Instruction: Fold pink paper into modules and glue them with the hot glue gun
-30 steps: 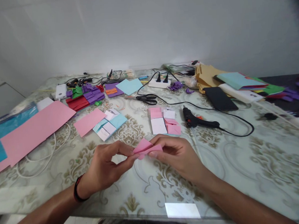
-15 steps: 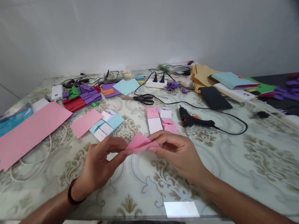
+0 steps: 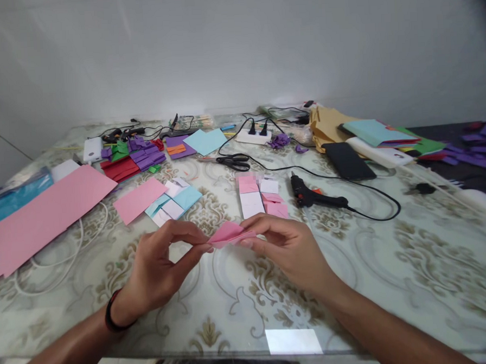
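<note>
A small folded piece of pink paper (image 3: 228, 235) is held above the table between both hands. My left hand (image 3: 166, 262) pinches its left end between thumb and fingers, and a dark band circles that wrist. At the right end, my right hand (image 3: 285, 245) grips it the same way, thumb below and fingers on top. One flap of the paper stands up behind the front fold. Just beyond the hands lie folded pink and white paper pieces (image 3: 251, 204) and, to the left, blue and white ones (image 3: 187, 197) beside a pink sheet (image 3: 140, 199).
A black glue gun (image 3: 315, 193) with its cord lies right of centre. Scissors (image 3: 234, 161), a power strip (image 3: 253, 136) and a dark phone (image 3: 348, 160) sit farther back. Long pink paper (image 3: 53, 213) covers the left side; purple and red folded strips (image 3: 120, 168) are behind it.
The pink paper's raised flap has tipped lower, so its fold looks flatter and narrower. Both hands keep their pinch in nearly the same place.
</note>
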A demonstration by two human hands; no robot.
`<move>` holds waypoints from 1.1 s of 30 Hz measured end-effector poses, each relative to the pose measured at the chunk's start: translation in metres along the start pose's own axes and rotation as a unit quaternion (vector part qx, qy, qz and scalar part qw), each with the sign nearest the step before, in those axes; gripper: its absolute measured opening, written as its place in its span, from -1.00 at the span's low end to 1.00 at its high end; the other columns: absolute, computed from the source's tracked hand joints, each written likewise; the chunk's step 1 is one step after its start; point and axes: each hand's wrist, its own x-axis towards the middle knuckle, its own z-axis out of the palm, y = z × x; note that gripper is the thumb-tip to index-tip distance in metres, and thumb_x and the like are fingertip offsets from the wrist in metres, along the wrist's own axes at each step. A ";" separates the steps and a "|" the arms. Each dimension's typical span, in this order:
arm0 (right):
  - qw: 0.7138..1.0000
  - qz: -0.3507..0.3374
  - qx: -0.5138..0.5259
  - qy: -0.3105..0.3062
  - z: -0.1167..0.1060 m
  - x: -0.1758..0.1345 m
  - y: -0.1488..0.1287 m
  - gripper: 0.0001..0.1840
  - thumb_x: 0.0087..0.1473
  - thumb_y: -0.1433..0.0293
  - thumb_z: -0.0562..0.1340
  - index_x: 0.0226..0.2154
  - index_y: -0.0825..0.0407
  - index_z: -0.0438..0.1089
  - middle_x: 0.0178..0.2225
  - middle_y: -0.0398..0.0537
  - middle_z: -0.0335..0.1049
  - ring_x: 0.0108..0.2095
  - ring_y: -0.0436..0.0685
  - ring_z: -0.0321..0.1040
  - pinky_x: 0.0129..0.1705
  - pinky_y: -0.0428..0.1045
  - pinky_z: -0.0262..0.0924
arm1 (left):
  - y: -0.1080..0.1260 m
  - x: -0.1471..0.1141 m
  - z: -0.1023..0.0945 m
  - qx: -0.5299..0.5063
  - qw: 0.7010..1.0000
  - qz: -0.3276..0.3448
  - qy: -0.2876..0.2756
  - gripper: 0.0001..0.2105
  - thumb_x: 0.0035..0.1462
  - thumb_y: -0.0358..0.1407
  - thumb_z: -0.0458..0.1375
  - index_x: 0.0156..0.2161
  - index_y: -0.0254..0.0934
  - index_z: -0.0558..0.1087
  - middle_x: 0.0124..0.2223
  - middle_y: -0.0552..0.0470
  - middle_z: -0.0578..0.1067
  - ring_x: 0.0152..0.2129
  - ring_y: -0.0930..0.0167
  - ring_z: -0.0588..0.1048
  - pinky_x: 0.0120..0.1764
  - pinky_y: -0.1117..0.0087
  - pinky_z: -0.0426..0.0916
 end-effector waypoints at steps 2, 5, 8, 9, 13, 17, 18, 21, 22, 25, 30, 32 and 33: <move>1.000 -0.002 -0.020 -0.004 -0.001 0.000 0.001 -0.94 0.10 0.41 0.49 -0.36 -0.10 0.68 -0.32 -0.12 0.68 -0.29 0.05 0.59 -0.20 -0.09 0.43 | 0.000 0.001 -0.002 0.025 1.000 0.009 -0.004 -0.82 0.25 -0.48 0.32 -0.11 -0.20 0.50 -0.26 0.10 0.64 -0.34 0.46 0.66 -0.23 0.47 0.56; 0.996 -0.050 -0.071 -0.017 -0.001 -0.001 0.000 -0.92 0.13 0.44 0.47 -0.33 -0.08 0.68 -0.32 -0.12 0.67 -0.30 0.04 0.59 -0.20 -0.08 0.44 | 0.002 0.006 -0.003 0.083 0.995 0.030 -0.051 -0.76 0.22 -0.44 0.36 -0.04 -0.20 0.52 -0.17 0.03 0.66 -0.24 0.43 0.66 -0.15 0.46 0.56; 0.985 -0.115 -0.122 -0.042 0.001 -0.003 -0.002 -0.88 0.16 0.51 0.44 -0.29 -0.03 0.68 -0.28 -0.08 0.66 -0.28 0.04 0.59 -0.19 -0.08 0.45 | 0.004 0.009 -0.002 0.106 0.987 0.062 -0.103 -0.82 0.19 -0.39 0.40 -0.10 -0.24 0.58 -0.05 -0.06 0.67 -0.15 0.38 0.68 -0.09 0.44 0.57; 0.981 -0.133 -0.130 -0.050 0.002 -0.003 -0.003 -0.88 0.16 0.53 0.43 -0.28 -0.01 0.67 -0.29 -0.07 0.65 -0.28 0.04 0.58 -0.19 -0.08 0.45 | 0.004 0.010 -0.001 0.104 0.986 0.072 -0.110 -0.88 0.21 -0.40 0.39 -0.14 -0.25 0.59 -0.07 -0.07 0.69 -0.17 0.37 0.69 -0.11 0.45 0.58; 0.974 -0.182 -0.118 -0.057 0.004 -0.004 -0.005 -0.92 0.18 0.52 0.43 -0.26 0.04 0.65 -0.31 -0.04 0.63 -0.28 0.06 0.57 -0.20 -0.05 0.46 | 0.007 0.008 0.000 0.106 0.986 0.103 -0.080 -0.92 0.24 -0.47 0.34 -0.19 -0.28 0.62 -0.19 -0.06 0.73 -0.28 0.40 0.72 -0.21 0.53 0.60; 0.975 -0.196 -0.097 -0.037 0.004 -0.005 -0.006 -0.86 0.18 0.56 0.41 -0.24 0.01 0.62 -0.31 -0.04 0.62 -0.28 0.09 0.55 -0.22 0.01 0.45 | 0.015 0.009 -0.002 0.110 0.984 0.133 -0.047 -0.90 0.20 -0.47 0.36 -0.20 -0.26 0.62 -0.20 -0.06 0.74 -0.34 0.38 0.73 -0.25 0.51 0.62; 0.975 -0.200 -0.092 -0.039 0.005 -0.005 -0.007 -0.85 0.18 0.57 0.41 -0.24 0.00 0.62 -0.31 -0.04 0.62 -0.28 0.09 0.55 -0.23 0.02 0.45 | 0.017 0.010 -0.002 0.106 0.984 0.132 -0.055 -0.90 0.19 -0.46 0.36 -0.19 -0.26 0.63 -0.21 -0.07 0.74 -0.37 0.38 0.72 -0.29 0.51 0.62; 0.973 -0.208 -0.084 -0.059 0.007 -0.008 -0.008 -0.85 0.18 0.55 0.41 -0.23 -0.01 0.61 -0.32 -0.03 0.62 -0.29 0.12 0.55 -0.23 0.04 0.45 | 0.020 0.010 -0.001 0.081 0.984 0.127 -0.091 -0.86 0.21 -0.47 0.33 -0.13 -0.26 0.63 -0.20 -0.11 0.74 -0.37 0.35 0.73 -0.30 0.48 0.64; 0.975 -0.199 -0.084 -0.058 0.007 -0.009 -0.008 -0.86 0.18 0.53 0.42 -0.21 -0.02 0.61 -0.32 -0.04 0.62 -0.29 0.12 0.55 -0.24 0.04 0.45 | 0.020 0.009 -0.001 0.077 0.984 0.127 -0.095 -0.85 0.22 -0.47 0.32 -0.12 -0.25 0.62 -0.18 -0.11 0.75 -0.35 0.34 0.73 -0.28 0.47 0.64; 0.985 -0.139 -0.094 -0.043 0.008 -0.011 -0.008 -0.85 0.16 0.42 0.47 -0.18 -0.04 0.59 -0.30 -0.05 0.62 -0.29 0.12 0.56 -0.24 0.03 0.44 | 0.019 0.007 0.000 0.080 0.985 0.127 -0.081 -0.82 0.22 -0.46 0.31 -0.10 -0.19 0.62 -0.16 -0.08 0.75 -0.31 0.31 0.74 -0.23 0.41 0.67; 0.981 -0.162 -0.088 -0.057 0.008 -0.008 -0.010 -0.97 0.23 0.40 0.42 -0.28 0.01 0.60 -0.35 -0.02 0.63 -0.30 0.10 0.55 -0.22 0.02 0.44 | 0.022 0.007 -0.001 0.093 0.985 0.134 -0.061 -0.83 0.17 -0.49 0.31 -0.17 -0.20 0.62 -0.18 -0.08 0.75 -0.37 0.32 0.74 -0.26 0.43 0.67; 0.978 -0.181 -0.085 -0.059 0.009 -0.007 -0.011 -0.93 0.25 0.40 0.40 -0.30 0.02 0.60 -0.37 -0.02 0.62 -0.33 0.09 0.54 -0.25 0.02 0.44 | 0.023 0.009 0.000 0.092 0.984 0.138 -0.059 -0.85 0.14 -0.50 0.31 -0.21 -0.24 0.61 -0.20 -0.11 0.75 -0.39 0.34 0.73 -0.28 0.47 0.66; 0.977 -0.187 -0.087 -0.061 0.010 -0.007 -0.012 -0.93 0.26 0.39 0.40 -0.30 0.02 0.60 -0.38 -0.02 0.62 -0.33 0.09 0.53 -0.25 0.02 0.44 | 0.024 0.009 0.000 0.087 0.985 0.139 -0.062 -0.85 0.13 -0.51 0.30 -0.21 -0.25 0.60 -0.19 -0.13 0.75 -0.38 0.34 0.73 -0.30 0.47 0.65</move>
